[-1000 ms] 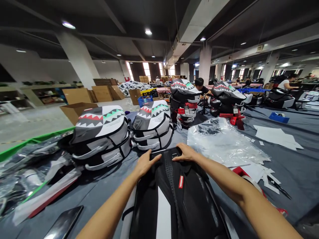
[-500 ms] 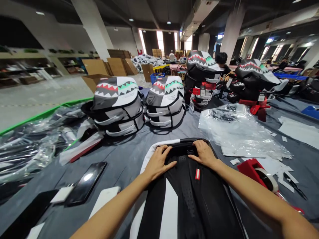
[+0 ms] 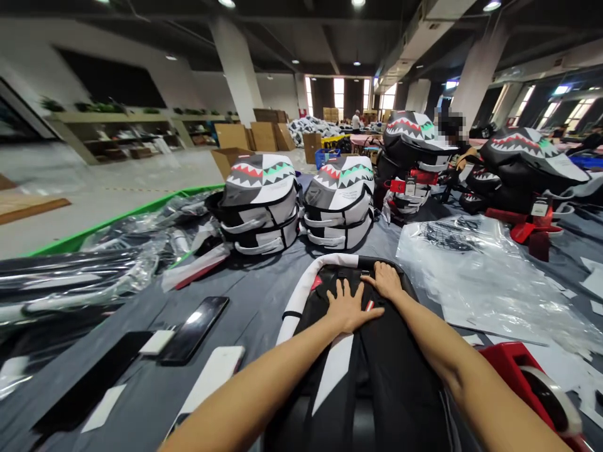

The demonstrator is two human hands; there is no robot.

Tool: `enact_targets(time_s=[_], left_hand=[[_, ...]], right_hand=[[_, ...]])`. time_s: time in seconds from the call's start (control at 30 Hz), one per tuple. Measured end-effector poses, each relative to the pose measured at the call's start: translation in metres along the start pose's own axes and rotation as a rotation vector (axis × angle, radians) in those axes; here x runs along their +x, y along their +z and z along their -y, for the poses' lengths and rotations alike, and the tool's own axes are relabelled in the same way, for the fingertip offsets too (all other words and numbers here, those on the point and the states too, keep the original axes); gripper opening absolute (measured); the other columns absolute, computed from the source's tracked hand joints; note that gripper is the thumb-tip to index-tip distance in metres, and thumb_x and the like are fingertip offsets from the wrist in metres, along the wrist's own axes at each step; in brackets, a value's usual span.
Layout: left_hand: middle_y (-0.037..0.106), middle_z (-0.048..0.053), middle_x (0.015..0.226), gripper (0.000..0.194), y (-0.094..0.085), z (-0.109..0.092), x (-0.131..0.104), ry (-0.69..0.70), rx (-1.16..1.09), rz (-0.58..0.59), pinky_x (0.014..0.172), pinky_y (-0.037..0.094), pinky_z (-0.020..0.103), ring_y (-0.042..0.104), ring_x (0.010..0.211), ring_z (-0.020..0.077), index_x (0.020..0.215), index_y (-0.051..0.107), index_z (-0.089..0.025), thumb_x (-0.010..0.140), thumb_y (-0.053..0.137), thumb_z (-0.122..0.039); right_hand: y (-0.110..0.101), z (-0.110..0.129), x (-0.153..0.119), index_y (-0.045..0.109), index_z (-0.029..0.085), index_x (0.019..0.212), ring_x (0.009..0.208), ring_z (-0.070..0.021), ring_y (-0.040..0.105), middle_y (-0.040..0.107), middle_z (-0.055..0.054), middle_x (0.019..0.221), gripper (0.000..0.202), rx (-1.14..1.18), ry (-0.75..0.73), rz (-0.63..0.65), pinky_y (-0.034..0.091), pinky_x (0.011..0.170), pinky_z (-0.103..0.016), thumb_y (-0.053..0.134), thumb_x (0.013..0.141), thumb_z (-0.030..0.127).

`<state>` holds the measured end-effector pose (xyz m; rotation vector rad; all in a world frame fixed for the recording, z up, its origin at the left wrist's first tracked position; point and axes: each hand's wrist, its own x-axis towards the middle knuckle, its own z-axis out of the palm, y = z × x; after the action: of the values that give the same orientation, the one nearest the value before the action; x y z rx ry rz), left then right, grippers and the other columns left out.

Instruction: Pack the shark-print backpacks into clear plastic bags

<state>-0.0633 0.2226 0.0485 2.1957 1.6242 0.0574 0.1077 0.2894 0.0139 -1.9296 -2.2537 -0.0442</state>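
Observation:
A black and white backpack [image 3: 400, 370] lies in front of me on the table, its dark padded side up and a white rim curving round its top left. My left hand [image 3: 347, 306] rests on this dark side with fingers spread, just beside a small red and white label [image 3: 370, 306]. At the top edge, my right hand [image 3: 387, 280] has its fingers bent over the dark fabric and its thumb pointing left, gripping the backpack there. Part of a red patch [image 3: 317, 282] shows near the upper left rim.
Two shark-mouth backpacks [image 3: 260, 204] stand ahead, with more stacked at right near a person [image 3: 455, 135]. Clear plastic bags [image 3: 485, 270] and a red tape dispenser [image 3: 509, 370] lie right. Phones [image 3: 195, 329] lie left, beyond them a green-edged bin [image 3: 127, 216] of wrapped goods.
My left hand has let go of the top edge and moved down and right onto the panel, fingers spread. The right hand stays at the top edge. The view has turned left.

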Motion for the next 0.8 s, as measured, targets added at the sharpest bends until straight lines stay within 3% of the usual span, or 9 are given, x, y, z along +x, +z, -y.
enact_targets(time_s=[0.07,0.17,0.27,0.33,0.47,0.53,0.67,0.73,0.8], left_hand=[[0.011,0.018,0.169,0.086,0.008,-0.004,-0.007,0.010,0.040,-0.015,0.119,0.014,0.069,-0.001,0.154,0.0448,0.159,0.029,-0.030,0.089,0.034,-0.081],[0.011,0.015,0.170,0.070,0.017,0.002,-0.008,0.018,0.049,-0.137,0.121,0.015,0.064,0.002,0.155,0.0434,0.157,0.033,-0.036,0.096,0.035,-0.071],[0.016,0.015,0.169,0.065,0.027,0.010,-0.007,0.038,0.062,-0.253,0.122,0.018,0.063,0.007,0.155,0.0435,0.155,0.037,-0.035,0.098,0.036,-0.066],[0.018,0.015,0.169,0.064,0.035,0.015,-0.006,0.057,0.062,-0.305,0.121,0.019,0.063,0.008,0.155,0.0433,0.154,0.040,-0.036,0.098,0.036,-0.066],[0.020,0.014,0.168,0.066,0.053,0.021,0.001,0.096,0.041,-0.335,0.120,0.019,0.067,0.008,0.155,0.0432,0.153,0.041,-0.038,0.095,0.036,-0.071],[0.020,0.015,0.168,0.070,0.058,0.021,0.009,0.079,0.036,-0.354,0.120,0.018,0.068,0.007,0.155,0.0438,0.153,0.042,-0.038,0.093,0.037,-0.074],[0.020,0.013,0.169,0.068,0.053,0.015,0.018,0.004,0.012,-0.395,0.120,0.020,0.065,0.011,0.155,0.0429,0.151,0.045,-0.037,0.093,0.039,-0.072],[0.020,0.011,0.169,0.065,0.049,0.010,0.018,-0.010,-0.009,-0.400,0.121,0.022,0.063,0.012,0.155,0.0414,0.150,0.047,-0.037,0.094,0.042,-0.070],[0.020,0.011,0.169,0.064,0.045,0.005,0.014,-0.017,-0.021,-0.401,0.121,0.021,0.061,0.012,0.156,0.0404,0.150,0.047,-0.035,0.095,0.044,-0.067]], right_hand=[[-0.005,0.000,0.000,0.058,0.012,0.118,0.109,-0.0324,0.061,0.065,-0.022,0.115,0.044,0.010,0.000,-0.010,0.047,0.094,-0.044,0.048,0.102,0.052],[-0.025,-0.016,-0.002,0.063,0.020,0.119,0.118,-0.0271,0.059,0.065,-0.014,0.124,0.024,0.034,-0.037,-0.016,0.046,0.099,-0.037,0.060,0.097,0.029],[-0.047,-0.044,0.001,0.059,0.023,0.131,0.127,-0.0263,0.055,0.059,-0.012,0.137,0.042,0.043,-0.001,-0.017,0.045,0.103,-0.036,0.063,0.090,0.016],[-0.053,-0.060,0.011,0.060,0.021,0.131,0.119,-0.0272,0.062,0.065,-0.011,0.130,0.050,0.052,0.021,0.045,0.049,0.095,-0.035,0.073,0.082,0.017],[-0.043,-0.068,0.045,0.072,0.020,0.096,0.092,-0.0271,0.071,0.075,-0.004,0.095,0.044,0.053,0.017,0.202,0.053,0.074,-0.029,0.092,0.057,0.019],[-0.038,-0.065,0.060,0.072,0.020,0.086,0.088,-0.0287,0.072,0.075,-0.005,0.090,0.040,0.036,0.033,0.227,0.054,0.070,-0.029,0.094,0.052,0.019],[-0.045,-0.049,0.062,0.073,0.021,0.099,0.101,-0.0355,0.071,0.075,-0.012,0.105,0.040,-0.011,0.061,0.189,0.058,0.080,-0.040,0.089,0.062,0.016],[-0.053,-0.037,0.038,0.069,0.018,0.116,0.116,-0.0384,0.066,0.068,-0.020,0.125,0.044,-0.028,0.051,0.156,0.055,0.093,-0.048,0.081,0.073,0.013],[-0.060,-0.023,-0.006,0.061,0.016,0.132,0.136,-0.0374,0.051,0.053,-0.023,0.146,0.045,-0.034,0.016,0.136,0.043,0.110,-0.053,0.067,0.087,0.014]])
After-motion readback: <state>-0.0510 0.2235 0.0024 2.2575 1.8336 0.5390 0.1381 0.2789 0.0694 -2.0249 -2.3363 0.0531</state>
